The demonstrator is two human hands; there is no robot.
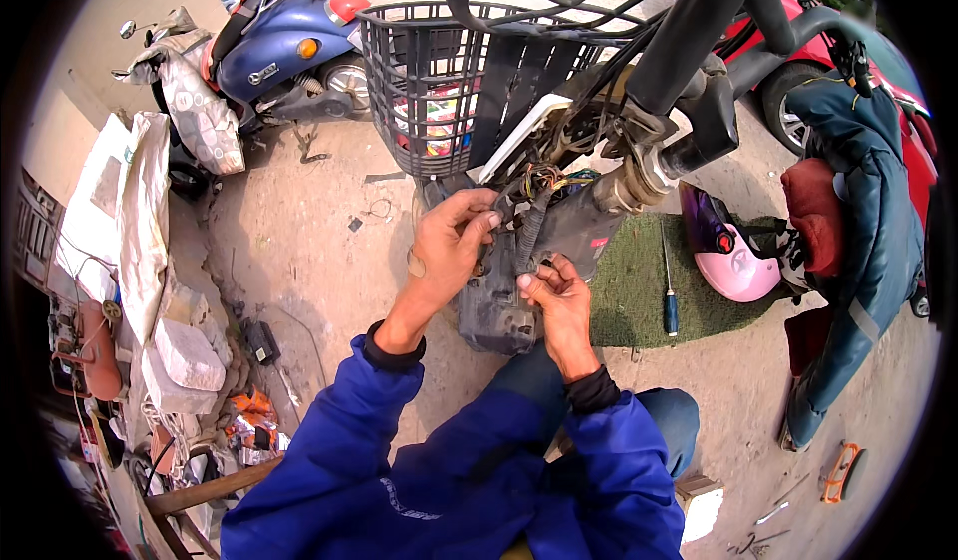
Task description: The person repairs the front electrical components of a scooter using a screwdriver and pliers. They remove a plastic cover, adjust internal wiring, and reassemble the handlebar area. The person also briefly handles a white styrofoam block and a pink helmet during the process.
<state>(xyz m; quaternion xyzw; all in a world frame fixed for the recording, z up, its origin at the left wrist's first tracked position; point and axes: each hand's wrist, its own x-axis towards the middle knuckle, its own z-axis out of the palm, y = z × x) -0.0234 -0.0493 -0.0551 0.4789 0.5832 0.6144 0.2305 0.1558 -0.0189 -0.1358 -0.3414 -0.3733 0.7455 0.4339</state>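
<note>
My left hand (451, 243) is closed at the upper part of a dusty dark scooter body (494, 315), its thumb and forefinger pinched by a black cable; exactly what it grips is too small to tell. My right hand (554, 305) is lower and to the right, fingers curled and pinching near a small dark piece below a ribbed black conduit (531, 229); I cannot make out that piece. A bundle of coloured wires (544, 179) comes out above both hands, beside the metal steering column (624, 186).
A black basket (419, 81) hangs ahead. A blue scooter (274, 56) stands upper left. A screwdriver (671, 310) and pink helmet (733, 271) lie on a green mat (624, 310). A dark padded cover (863, 251) is at right; bricks and clutter (195, 355) lie left.
</note>
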